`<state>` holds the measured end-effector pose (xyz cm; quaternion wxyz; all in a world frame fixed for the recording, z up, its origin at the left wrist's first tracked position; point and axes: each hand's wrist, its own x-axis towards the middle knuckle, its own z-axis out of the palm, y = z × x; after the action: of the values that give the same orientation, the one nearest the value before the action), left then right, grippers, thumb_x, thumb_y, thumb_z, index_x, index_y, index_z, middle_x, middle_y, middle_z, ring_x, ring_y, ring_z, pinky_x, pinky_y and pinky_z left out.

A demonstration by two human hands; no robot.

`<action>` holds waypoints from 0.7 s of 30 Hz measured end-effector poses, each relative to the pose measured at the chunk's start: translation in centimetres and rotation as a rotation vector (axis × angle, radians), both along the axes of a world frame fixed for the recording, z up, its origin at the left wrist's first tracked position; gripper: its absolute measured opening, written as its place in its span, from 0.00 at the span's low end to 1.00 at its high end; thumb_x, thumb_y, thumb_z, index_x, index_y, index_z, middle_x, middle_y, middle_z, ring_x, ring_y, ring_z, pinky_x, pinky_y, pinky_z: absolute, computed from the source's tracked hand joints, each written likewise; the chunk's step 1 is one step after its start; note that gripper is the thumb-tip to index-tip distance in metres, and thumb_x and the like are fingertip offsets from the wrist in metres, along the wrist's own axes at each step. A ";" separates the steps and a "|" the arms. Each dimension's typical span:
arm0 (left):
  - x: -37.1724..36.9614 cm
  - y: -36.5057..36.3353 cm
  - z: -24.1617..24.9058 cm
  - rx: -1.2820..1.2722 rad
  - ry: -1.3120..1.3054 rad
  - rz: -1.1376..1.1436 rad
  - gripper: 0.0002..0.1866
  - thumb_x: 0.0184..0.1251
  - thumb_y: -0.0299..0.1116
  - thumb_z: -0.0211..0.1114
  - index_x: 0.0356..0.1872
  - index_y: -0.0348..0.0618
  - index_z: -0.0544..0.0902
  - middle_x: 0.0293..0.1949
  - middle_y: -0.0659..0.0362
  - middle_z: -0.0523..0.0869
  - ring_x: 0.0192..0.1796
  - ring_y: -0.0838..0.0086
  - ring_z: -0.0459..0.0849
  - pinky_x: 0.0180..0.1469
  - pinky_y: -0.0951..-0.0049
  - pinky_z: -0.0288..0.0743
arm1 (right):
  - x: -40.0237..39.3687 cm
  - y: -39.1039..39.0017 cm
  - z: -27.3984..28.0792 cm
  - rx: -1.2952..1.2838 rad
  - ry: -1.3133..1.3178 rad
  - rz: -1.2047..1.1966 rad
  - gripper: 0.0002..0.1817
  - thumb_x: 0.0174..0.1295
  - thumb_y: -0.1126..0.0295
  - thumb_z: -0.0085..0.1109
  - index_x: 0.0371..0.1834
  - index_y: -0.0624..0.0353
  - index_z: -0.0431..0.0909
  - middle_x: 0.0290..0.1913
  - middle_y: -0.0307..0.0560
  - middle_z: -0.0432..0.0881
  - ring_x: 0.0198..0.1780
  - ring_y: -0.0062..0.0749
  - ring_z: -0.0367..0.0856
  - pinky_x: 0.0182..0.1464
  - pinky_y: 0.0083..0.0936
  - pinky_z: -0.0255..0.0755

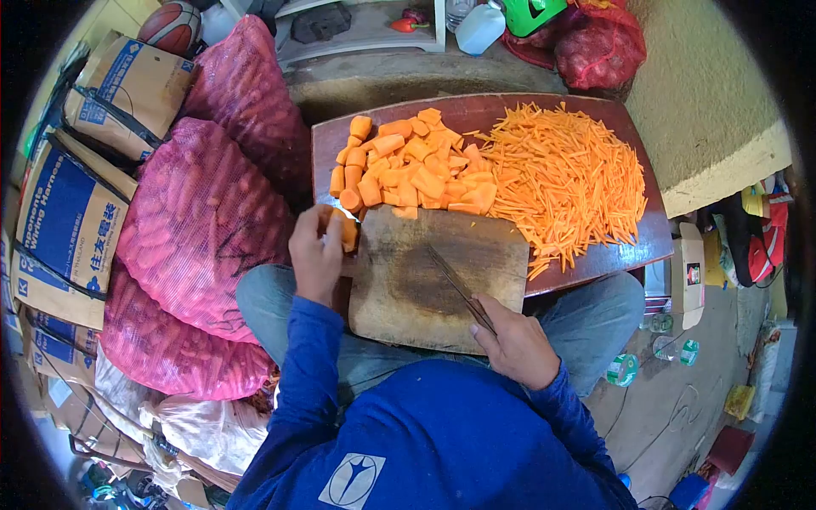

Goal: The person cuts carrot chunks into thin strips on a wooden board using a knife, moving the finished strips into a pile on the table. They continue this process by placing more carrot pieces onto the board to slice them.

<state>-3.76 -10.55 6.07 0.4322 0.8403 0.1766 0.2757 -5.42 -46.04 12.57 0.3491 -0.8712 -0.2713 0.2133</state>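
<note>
My right hand (518, 344) grips the handle of a knife (459, 285), whose blade lies across the worn wooden cutting board (391, 293). At the board's upper left corner, my left hand (314, 255) has its fingers curled around a carrot piece (348, 231); part of it is hidden by the fingers. Just beyond the board is a heap of peeled carrot chunks (416, 161). To its right spreads a large pile of thin carrot strips (569, 183). Both heaps rest on a dark red wooden table (654, 229).
Pink mesh sacks (200, 225) of produce stand close on the left, beside cardboard boxes (64, 229). A red mesh bag (602, 47) and a plastic jug (481, 30) are at the back. Plastic bottles (622, 369) lie on the floor at right.
</note>
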 end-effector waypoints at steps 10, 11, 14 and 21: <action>4.1 4.1 -4.2 0.088 0.119 -0.002 0.13 0.81 0.35 0.69 0.54 0.34 0.89 0.39 0.42 0.90 0.41 0.54 0.92 0.46 0.60 0.84 | -0.2 -0.3 -0.3 0.024 0.008 -0.009 0.27 0.78 0.61 0.63 0.73 0.62 0.71 0.52 0.69 0.89 0.50 0.69 0.89 0.49 0.59 0.82; 3.9 4.3 -4.3 0.200 0.080 0.037 0.13 0.81 0.35 0.69 0.54 0.34 0.89 0.41 0.42 0.90 0.44 0.53 0.92 0.49 0.59 0.83 | -0.2 -0.3 -0.3 0.025 0.012 -0.011 0.27 0.78 0.61 0.63 0.73 0.62 0.71 0.52 0.68 0.89 0.50 0.69 0.89 0.49 0.58 0.82; 2.9 4.4 -4.9 0.214 0.045 0.092 0.13 0.82 0.35 0.68 0.52 0.34 0.90 0.44 0.42 0.91 0.48 0.53 0.91 0.53 0.58 0.82 | -0.2 -0.5 -0.7 0.045 0.005 -0.018 0.27 0.77 0.61 0.63 0.73 0.62 0.72 0.52 0.68 0.89 0.51 0.69 0.89 0.49 0.58 0.83; 2.7 2.5 -2.2 0.277 -0.134 0.121 0.11 0.76 0.34 0.73 0.47 0.35 0.91 0.43 0.49 0.89 0.48 0.54 0.87 0.53 0.56 0.80 | 0.0 -0.9 -1.0 0.108 -0.039 -0.057 0.27 0.76 0.61 0.64 0.73 0.62 0.73 0.54 0.67 0.89 0.54 0.68 0.89 0.50 0.58 0.82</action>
<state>-1.07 -8.08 3.91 0.3057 0.8593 0.1582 0.3783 -5.40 -46.94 11.60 0.3962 -0.8625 -0.2643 0.1712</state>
